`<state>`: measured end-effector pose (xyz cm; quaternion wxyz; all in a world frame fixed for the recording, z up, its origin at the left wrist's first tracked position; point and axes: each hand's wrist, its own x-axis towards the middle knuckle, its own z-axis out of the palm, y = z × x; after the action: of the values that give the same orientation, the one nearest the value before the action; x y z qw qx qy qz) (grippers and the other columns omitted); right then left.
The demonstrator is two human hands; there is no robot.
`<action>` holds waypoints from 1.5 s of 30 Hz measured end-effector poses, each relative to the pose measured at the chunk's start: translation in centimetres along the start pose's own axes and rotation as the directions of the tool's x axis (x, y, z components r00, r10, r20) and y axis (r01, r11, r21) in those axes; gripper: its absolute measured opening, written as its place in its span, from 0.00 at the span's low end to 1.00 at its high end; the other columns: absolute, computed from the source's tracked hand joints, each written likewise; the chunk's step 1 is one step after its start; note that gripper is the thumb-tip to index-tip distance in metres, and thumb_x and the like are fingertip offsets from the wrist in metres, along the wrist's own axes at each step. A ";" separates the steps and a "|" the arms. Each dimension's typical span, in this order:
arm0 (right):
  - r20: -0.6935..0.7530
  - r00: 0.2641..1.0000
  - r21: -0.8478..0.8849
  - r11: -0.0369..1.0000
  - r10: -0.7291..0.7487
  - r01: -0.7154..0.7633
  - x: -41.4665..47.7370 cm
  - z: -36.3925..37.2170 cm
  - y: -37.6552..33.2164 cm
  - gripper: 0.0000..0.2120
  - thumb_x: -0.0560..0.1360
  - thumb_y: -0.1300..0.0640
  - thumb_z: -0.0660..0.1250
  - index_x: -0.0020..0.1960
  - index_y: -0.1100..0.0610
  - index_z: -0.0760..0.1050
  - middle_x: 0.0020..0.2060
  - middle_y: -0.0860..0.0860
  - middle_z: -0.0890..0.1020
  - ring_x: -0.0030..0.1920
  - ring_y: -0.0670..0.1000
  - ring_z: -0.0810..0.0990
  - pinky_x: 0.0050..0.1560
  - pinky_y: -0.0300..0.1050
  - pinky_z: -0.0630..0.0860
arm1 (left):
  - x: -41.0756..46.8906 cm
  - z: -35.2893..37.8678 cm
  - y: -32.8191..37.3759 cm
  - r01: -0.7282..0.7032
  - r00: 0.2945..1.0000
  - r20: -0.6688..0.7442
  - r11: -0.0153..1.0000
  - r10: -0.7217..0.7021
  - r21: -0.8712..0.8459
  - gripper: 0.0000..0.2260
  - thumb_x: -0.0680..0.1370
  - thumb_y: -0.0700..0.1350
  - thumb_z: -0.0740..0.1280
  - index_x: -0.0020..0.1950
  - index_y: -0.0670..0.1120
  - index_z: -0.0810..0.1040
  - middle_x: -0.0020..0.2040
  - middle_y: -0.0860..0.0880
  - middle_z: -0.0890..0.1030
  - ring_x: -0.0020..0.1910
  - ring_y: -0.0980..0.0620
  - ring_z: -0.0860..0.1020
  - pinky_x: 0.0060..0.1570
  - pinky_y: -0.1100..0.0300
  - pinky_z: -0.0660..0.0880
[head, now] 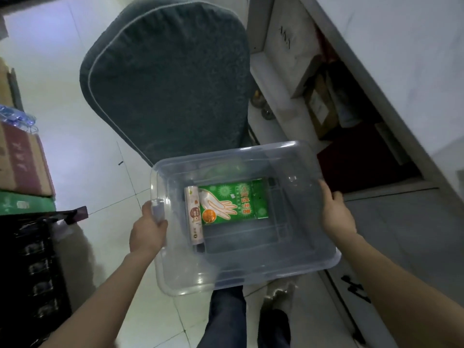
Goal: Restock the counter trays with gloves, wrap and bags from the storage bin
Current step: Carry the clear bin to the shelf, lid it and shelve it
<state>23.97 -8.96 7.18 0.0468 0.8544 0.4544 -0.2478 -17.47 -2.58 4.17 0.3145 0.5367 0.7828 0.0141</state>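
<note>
I hold a clear plastic storage bin [296,257] in the air over the floor. My left hand [148,228] grips its left rim. My right hand [336,212] grips the right rim. Inside the bin lies a green packet of disposable gloves [241,202] with a hand drawing on it. A white roll [194,217], wrap or bags, lies against the packet's left side. The rest of the bin's bottom is bare.
A dark green cushioned chair [165,79] stands just beyond the bin. Cardboard boxes [22,164] are stacked at the left above a black crate [30,267]. A white counter [376,59] with open shelves of boxes runs along the right. My legs show below the bin.
</note>
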 end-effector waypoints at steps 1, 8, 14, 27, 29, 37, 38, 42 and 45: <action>0.014 1.000 0.005 1.000 0.009 -0.009 -0.5 0.1 0.1 0.37 0.76 0.69 0.56 0.76 0.44 0.45 0.71 0.62 0.60 0.49 0.63 0.76 0.46 0.55 0.77 | 0.0 -0.4 -0.1 0.003 1.000 -0.006 1.000 -0.003 0.011 0.24 0.76 0.42 0.65 0.70 0.48 0.61 0.47 0.36 0.80 0.42 0.37 0.78 0.42 0.50 0.75; -0.014 0.989 0.157 0.977 0.148 -0.144 -9.8 -1.0 4.9 0.35 0.76 0.61 0.62 0.76 0.46 0.48 0.63 0.59 0.68 0.48 0.61 0.76 0.46 0.55 0.78 | -3.7 -2.2 1.1 -0.182 0.983 0.002 0.983 0.182 0.035 0.22 0.77 0.43 0.65 0.69 0.46 0.65 0.49 0.36 0.80 0.38 0.43 0.72 0.38 0.54 0.71; -0.083 0.941 0.308 0.907 0.327 -0.288 -22.7 0.6 12.1 0.36 0.75 0.61 0.65 0.76 0.47 0.50 0.61 0.57 0.69 0.45 0.59 0.76 0.43 0.52 0.78 | -10.2 -1.5 2.2 -0.415 0.907 0.097 0.909 0.410 0.039 0.20 0.76 0.44 0.67 0.67 0.48 0.67 0.43 0.42 0.80 0.34 0.46 0.75 0.34 0.56 0.71; -0.171 0.528 0.646 0.499 0.832 -0.578 -60.5 8.7 28.1 0.38 0.71 0.61 0.66 0.76 0.47 0.54 0.61 0.61 0.70 0.58 0.64 0.74 0.57 0.55 0.75 | -34.7 5.9 11.1 -0.926 0.307 0.417 0.370 0.855 -0.077 0.18 0.71 0.43 0.72 0.60 0.47 0.75 0.39 0.50 0.81 0.36 0.52 0.79 0.35 0.58 0.74; -0.163 0.429 0.633 0.428 0.888 -0.645 -65.3 9.1 30.3 0.37 0.72 0.59 0.66 0.75 0.45 0.53 0.60 0.59 0.68 0.56 0.63 0.74 0.55 0.53 0.74 | -39.6 7.7 12.3 -0.944 0.204 0.445 0.295 0.872 -0.145 0.16 0.71 0.45 0.71 0.58 0.50 0.76 0.37 0.54 0.80 0.34 0.56 0.78 0.31 0.62 0.72; -0.160 0.118 0.647 0.194 0.980 -0.738 -81.2 9.5 39.7 0.35 0.72 0.64 0.60 0.73 0.41 0.54 0.48 0.55 0.64 0.44 0.57 0.70 0.47 0.47 0.70 | -59.6 15.8 15.1 -0.917 -0.082 0.537 0.147 0.840 -0.370 0.10 0.70 0.49 0.69 0.51 0.53 0.77 0.39 0.54 0.81 0.37 0.55 0.80 0.37 0.56 0.77; -0.148 0.082 0.650 0.159 0.986 -0.743 -82.8 9.5 41.0 0.35 0.72 0.64 0.60 0.73 0.40 0.54 0.48 0.55 0.65 0.45 0.58 0.71 0.47 0.48 0.71 | -61.9 16.8 15.3 -0.909 -0.108 0.553 0.143 0.826 -0.392 0.10 0.70 0.50 0.69 0.51 0.53 0.77 0.40 0.55 0.81 0.38 0.54 0.80 0.39 0.55 0.78; -0.117 -0.038 0.632 0.044 0.992 -0.774 -88.3 9.7 46.2 0.33 0.73 0.62 0.60 0.73 0.40 0.55 0.50 0.57 0.68 0.48 0.61 0.74 0.49 0.52 0.74 | -70.4 21.3 17.0 -0.876 -0.246 0.559 0.065 0.792 -0.479 0.13 0.70 0.49 0.68 0.53 0.51 0.78 0.40 0.55 0.82 0.38 0.55 0.80 0.35 0.59 0.74; -0.106 -0.111 0.644 -0.017 0.988 -0.765 -91.5 9.9 49.9 0.34 0.72 0.64 0.60 0.73 0.43 0.56 0.47 0.58 0.67 0.49 0.63 0.74 0.51 0.52 0.73 | -76.1 24.4 18.6 -0.871 -0.310 0.548 0.000 0.777 -0.492 0.16 0.70 0.49 0.68 0.56 0.49 0.78 0.43 0.50 0.83 0.41 0.50 0.80 0.39 0.58 0.72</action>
<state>17.59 -109.97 33.95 -0.0961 0.9382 -0.3307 0.0343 27.56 -66.97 27.62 0.4537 0.8895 -0.0450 -0.0297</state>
